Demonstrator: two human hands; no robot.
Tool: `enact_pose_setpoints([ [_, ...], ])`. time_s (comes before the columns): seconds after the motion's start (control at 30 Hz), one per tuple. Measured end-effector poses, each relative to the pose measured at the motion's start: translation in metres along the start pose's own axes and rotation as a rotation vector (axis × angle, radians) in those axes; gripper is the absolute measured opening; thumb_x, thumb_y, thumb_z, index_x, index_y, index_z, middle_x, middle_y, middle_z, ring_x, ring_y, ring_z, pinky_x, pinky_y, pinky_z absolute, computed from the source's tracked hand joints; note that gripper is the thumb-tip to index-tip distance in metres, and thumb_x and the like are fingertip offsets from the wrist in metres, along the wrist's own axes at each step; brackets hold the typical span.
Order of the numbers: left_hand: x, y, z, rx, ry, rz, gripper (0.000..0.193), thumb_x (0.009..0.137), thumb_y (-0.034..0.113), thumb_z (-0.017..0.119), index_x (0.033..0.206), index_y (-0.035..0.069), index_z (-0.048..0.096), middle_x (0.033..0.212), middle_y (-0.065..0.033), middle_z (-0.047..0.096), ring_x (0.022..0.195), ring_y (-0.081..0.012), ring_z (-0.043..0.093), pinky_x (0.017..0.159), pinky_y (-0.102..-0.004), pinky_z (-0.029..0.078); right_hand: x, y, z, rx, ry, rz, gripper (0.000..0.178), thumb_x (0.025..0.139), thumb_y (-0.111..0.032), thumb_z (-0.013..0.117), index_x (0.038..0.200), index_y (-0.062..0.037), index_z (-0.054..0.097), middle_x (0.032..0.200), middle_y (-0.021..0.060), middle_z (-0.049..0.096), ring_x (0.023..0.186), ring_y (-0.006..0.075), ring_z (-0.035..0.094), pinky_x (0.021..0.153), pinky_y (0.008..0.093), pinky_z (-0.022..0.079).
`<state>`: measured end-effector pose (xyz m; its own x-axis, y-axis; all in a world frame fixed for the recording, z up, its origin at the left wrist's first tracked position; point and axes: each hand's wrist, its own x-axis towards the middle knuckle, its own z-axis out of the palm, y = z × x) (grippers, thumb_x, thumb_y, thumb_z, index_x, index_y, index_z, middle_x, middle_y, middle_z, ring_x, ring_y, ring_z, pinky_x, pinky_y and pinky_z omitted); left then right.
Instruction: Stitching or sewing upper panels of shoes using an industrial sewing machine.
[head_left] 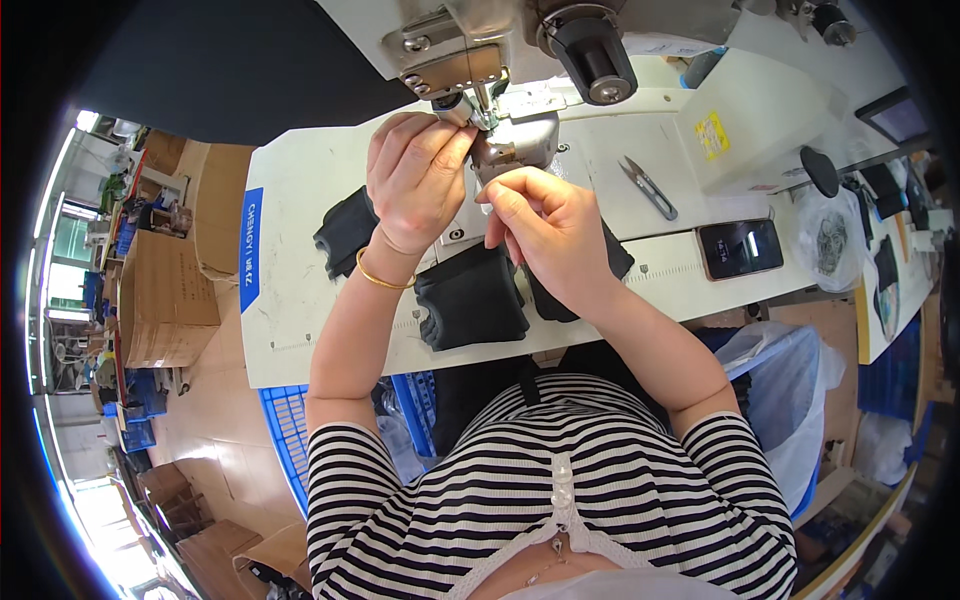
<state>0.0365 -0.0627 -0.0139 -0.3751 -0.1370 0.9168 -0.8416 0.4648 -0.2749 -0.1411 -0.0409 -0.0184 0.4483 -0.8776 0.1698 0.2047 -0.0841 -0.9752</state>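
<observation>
My left hand [420, 180] is raised to the needle area of a sewing machine [480, 85], its fingertips closed in a pinch just beside the presser foot. What it pinches, if anything, is too small to see. Slightly lower and to the right, my right hand [545, 225] has thumb and forefinger pressed together below the machine's rounded metal arm [515, 145]. Something tiny and pale may be between them; I cannot make it out. Under my hands lie black fabric pieces: one on the left [345, 232], one in the middle [472, 300], and one partly hidden by my right hand [560, 300].
Thread snips [650, 188] and a dark phone [740, 248] lie on the white table [300, 345] to the right. Beyond them is a clear plastic bag [832, 240]. A blue crate [283, 415] stands below the front edge, and cardboard boxes [170, 300] are at left.
</observation>
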Motion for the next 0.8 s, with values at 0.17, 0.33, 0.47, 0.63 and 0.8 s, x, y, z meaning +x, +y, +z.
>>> enact_pose_setpoints([
  [0.17,0.0023,0.0019,-0.0002,-0.003,0.007,-0.018,0.027,0.059,0.0,0.074,0.085,0.0,0.072,0.088,-0.0063,0.067,0.083,-0.0234,0.065,0.077,-0.0364,0.052,-0.0024,0.0024,0.0038,0.01,-0.004,-0.003,0.019,0.096,-0.014,0.057,0.088,-0.0003,0.066,0.063,0.0016,0.064,0.05,0.0023,0.05,0.046,0.0213,0.038],
  [0.33,0.0006,0.0007,0.0018,0.01,0.013,-0.041,0.025,0.058,-0.001,0.074,0.084,0.001,0.072,0.087,-0.0059,0.067,0.083,-0.0236,0.065,0.077,-0.0362,0.052,-0.0032,0.0042,0.0043,0.009,-0.049,0.021,0.019,0.096,-0.016,0.058,0.087,-0.0007,0.067,0.064,0.0017,0.064,0.051,0.0027,0.051,0.047,0.0213,0.039],
  [0.47,0.0013,0.0011,0.0017,0.001,0.008,-0.058,0.024,0.058,-0.002,0.074,0.082,0.001,0.072,0.086,-0.0059,0.067,0.083,-0.0236,0.065,0.077,-0.0362,0.052,-0.0046,0.0026,0.0041,-0.028,-0.093,0.011,0.018,0.099,-0.014,0.055,0.094,-0.0006,0.066,0.067,0.004,0.065,0.052,0.003,0.05,0.047,0.0183,0.039],
  [0.63,0.001,-0.0002,0.0037,0.0,0.029,-0.047,0.026,0.057,-0.002,0.073,0.082,0.0,0.072,0.085,-0.0057,0.066,0.083,-0.0238,0.065,0.077,-0.0364,0.052,-0.0049,0.0085,0.0067,-0.012,-0.11,0.001,0.018,0.099,-0.014,0.056,0.094,-0.0003,0.066,0.067,0.004,0.065,0.052,0.0029,0.05,0.046,0.0182,0.038],
  [0.8,-0.0003,0.0007,0.0026,0.008,0.005,-0.061,0.028,0.055,-0.003,0.073,0.083,0.001,0.072,0.085,-0.0052,0.066,0.084,-0.0239,0.065,0.077,-0.0358,0.052,-0.006,0.0065,0.007,-0.045,-0.086,0.025,0.02,0.095,-0.016,0.059,0.086,-0.0005,0.067,0.064,0.0032,0.065,0.053,0.0051,0.055,0.049,0.0227,0.042],
])
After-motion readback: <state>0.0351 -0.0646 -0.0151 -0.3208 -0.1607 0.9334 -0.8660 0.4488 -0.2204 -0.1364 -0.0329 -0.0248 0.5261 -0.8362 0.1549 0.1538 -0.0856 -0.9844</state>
